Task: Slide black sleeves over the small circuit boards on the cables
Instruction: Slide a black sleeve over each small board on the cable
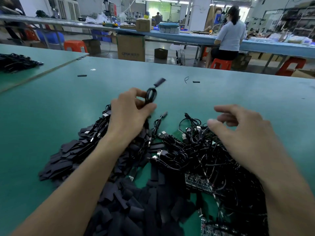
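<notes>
**Tabletop holdings: sleeves, cables, boards, two hands**

Nearest, cut off by the bottom edge: a heap of flat black sleeves (pixel 129 201), spreading left in a fan. Individual pieces are hard to separate.

Beside it, right: a dark strip of circuit boards (pixel 197 183), partly buried under a tangle of black cables (pixel 187 150) with metal plugs. More board material at the bottom edge is too blurred to make out.

Right hand (pixel 242 130): held above the tangle, thumb and fingers apart and loosely bent, holding nothing. Its outline is motion-blurred.

Left hand (pixel 129 113): raised over the far edge of the heap, thumb and fingers pinching a coiled cable (pixel 150 97). A black-sleeved end (pixel 160 82) sticks up past the coil, blurred.

Green tabletop (pixel 51 108): two short black pieces lie apart on it, one far left (pixel 82 75), one far right (pixel 196 81).

Far left, cut off: another dark heap (pixel 15 63), contents unclear.

Beyond: a cardboard box (pixel 131 48) on the floor, contents hidden; a person (pixel 228 36) seated on a red stool, back turned.
</notes>
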{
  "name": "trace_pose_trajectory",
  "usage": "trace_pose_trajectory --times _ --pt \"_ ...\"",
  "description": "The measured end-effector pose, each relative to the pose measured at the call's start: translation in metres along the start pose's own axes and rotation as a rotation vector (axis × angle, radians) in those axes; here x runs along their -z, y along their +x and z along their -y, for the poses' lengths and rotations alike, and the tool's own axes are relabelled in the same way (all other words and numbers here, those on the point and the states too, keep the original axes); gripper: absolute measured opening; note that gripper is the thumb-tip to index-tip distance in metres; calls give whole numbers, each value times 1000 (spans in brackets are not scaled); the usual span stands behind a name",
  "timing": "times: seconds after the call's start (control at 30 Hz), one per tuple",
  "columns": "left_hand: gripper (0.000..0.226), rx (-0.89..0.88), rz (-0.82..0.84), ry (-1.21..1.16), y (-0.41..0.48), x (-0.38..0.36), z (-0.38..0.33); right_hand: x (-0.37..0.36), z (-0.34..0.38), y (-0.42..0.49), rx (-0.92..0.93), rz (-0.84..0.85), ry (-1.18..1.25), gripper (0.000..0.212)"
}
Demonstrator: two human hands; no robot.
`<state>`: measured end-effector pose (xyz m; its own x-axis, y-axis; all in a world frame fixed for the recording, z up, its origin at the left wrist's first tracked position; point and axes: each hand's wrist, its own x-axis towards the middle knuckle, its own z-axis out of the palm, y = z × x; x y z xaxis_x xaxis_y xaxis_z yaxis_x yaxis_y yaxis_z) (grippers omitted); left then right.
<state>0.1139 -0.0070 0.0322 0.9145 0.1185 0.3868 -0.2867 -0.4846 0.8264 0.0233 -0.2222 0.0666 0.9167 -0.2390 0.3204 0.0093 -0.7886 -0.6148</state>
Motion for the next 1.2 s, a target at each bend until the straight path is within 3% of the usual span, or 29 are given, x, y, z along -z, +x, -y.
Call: trace_pose_trajectory --times 0.1,0.2,0.27,0.33,0.43,0.53,0.6,0.67,0.77,1.2 --pt "29 -45 -87 191 31 4 9 1 -3 1 -23 49 54 23" --pt "38 -13 -65 443 51 2 26 5 -3 -1 -44 148 55 41" --pt "39 36 -10 579 55 -3 35 5 -6 -2 -71 236 -11 41" --pt "44 43 25 683 55 -7 39 3 -9 0 -76 276 -84 26" --pt "50 -75 -67 800 47 -12 30 -3 -12 3 -44 233 -99 7" --pt "32 -233 -104 476 26 -15 8 -11 -9 3 19 177 -30 13" --pt "29 -157 118 17 8 -14 -11 -12 -4 3 62 151 55 16" --pt "29 -91 376 -279 -10 -12 -23 -12 -3 2 90 162 169 16" --pt "17 -111 552 -434 -31 -12 -26 -14 -3 2 107 220 323 16" --pt "16 -39 685 -718 -39 -10 -14 -18 -9 6 243 464 629 17"
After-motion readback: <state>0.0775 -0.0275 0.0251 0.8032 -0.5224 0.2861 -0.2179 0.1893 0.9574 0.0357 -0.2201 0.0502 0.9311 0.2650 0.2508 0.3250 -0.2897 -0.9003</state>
